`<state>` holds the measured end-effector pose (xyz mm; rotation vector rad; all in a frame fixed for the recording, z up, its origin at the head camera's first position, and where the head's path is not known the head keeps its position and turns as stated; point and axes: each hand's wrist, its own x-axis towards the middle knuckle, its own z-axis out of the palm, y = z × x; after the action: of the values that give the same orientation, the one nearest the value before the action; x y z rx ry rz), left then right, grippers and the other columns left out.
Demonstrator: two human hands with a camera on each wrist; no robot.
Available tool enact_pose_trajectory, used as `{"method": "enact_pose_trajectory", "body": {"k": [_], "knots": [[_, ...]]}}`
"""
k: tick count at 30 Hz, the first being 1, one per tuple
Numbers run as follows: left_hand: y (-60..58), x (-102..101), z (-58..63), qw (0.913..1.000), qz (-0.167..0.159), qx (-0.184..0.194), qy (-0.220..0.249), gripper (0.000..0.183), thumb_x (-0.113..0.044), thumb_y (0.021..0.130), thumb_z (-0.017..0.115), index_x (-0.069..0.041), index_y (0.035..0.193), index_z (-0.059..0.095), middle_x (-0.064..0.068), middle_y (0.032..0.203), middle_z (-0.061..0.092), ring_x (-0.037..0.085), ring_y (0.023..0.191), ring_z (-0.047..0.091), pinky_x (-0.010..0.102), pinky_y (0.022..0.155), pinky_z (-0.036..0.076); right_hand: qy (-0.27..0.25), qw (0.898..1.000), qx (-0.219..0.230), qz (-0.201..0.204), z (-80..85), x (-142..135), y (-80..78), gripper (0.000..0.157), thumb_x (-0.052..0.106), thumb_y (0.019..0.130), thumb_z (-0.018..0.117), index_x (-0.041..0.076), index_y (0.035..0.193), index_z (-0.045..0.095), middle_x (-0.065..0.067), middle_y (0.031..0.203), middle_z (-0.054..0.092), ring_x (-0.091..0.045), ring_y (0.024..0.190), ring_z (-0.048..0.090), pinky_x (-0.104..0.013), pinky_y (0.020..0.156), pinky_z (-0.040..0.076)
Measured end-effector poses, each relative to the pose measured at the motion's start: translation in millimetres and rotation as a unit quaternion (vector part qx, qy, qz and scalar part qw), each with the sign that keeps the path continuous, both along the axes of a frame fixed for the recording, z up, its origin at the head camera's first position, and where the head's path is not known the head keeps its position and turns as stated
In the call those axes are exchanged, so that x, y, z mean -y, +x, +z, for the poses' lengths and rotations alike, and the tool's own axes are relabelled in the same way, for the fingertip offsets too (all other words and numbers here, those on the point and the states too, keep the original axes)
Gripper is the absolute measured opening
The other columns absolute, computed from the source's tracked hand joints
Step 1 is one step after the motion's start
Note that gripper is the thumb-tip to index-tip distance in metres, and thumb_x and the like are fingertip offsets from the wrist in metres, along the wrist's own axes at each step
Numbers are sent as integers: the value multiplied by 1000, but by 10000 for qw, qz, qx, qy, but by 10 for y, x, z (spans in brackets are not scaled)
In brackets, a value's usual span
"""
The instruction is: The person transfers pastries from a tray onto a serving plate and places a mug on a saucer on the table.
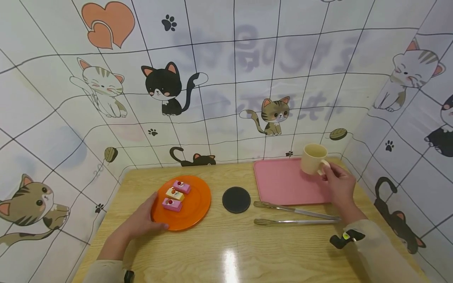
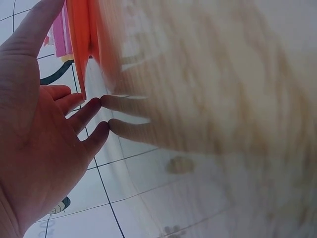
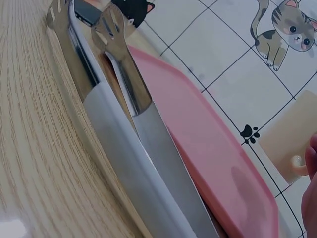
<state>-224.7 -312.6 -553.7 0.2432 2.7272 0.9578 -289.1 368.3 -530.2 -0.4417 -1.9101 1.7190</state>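
My right hand (image 1: 339, 184) pinches the handle of a cream mug (image 1: 311, 159). The mug is upright over the far right part of a pink tray (image 1: 283, 182); the right wrist view also shows the mug (image 3: 290, 139), raised above the tray with a shadow below. At the left, my left hand (image 1: 143, 220) lies along the rim of an orange plate (image 1: 196, 204), fingers spread, thumb by the near edge. On the plate sit small cake-shaped pieces: a pink one (image 1: 182, 186), a yellow one (image 1: 175, 194) and another pink one (image 1: 172, 204). In the left wrist view the fingertips touch the tabletop.
Silver tongs (image 1: 297, 214) lie on the wooden table (image 1: 198, 255) in front of the tray, jaws apart and pointing left. A black round coaster (image 1: 236, 199) lies between plate and tray. A cat-patterned tiled wall (image 1: 219, 98) closes the back and sides.
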Motion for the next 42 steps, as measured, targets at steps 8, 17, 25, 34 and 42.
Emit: {"method": "enact_pose_trajectory", "body": {"k": [8,17,25,34,42], "knots": [[-11,20,-30,9999,15,-119,-50,141,-53,78,99,-1,176,12,27,179,25,52,162,27,69,128,26,59,9997,221,71,71,38,25,40,22,105,80,1,138,76,13,93,77,-2,69,70,-12,66,59],[3,-65,59,9914,53,-1230,-439,119,-45,85,97,5,170,29,30,175,29,55,158,29,75,125,29,-175,9995,90,237,108,82,39,37,20,104,81,2,136,78,11,95,78,-4,68,70,-13,65,59],[-25,-468,272,9722,181,-2336,-41,81,-18,90,94,-3,158,53,20,159,51,47,146,48,73,120,41,-39,9992,22,402,216,184,107,38,20,103,82,1,135,78,7,92,79,-5,68,69,-14,65,59],[-108,-1001,272,9671,-708,-2432,-228,66,-24,93,93,-1,148,64,16,147,66,42,145,56,60,122,46,257,9982,145,513,292,298,165,41,25,104,81,1,138,77,6,92,81,-2,69,70,-15,67,60],[-172,-1421,208,9754,-1132,-1884,-198,61,-37,97,88,-10,147,68,4,144,68,29,138,61,53,122,48,36,9979,131,630,312,383,165,40,24,102,84,4,136,78,5,94,81,-5,68,70,-15,67,60]]}}
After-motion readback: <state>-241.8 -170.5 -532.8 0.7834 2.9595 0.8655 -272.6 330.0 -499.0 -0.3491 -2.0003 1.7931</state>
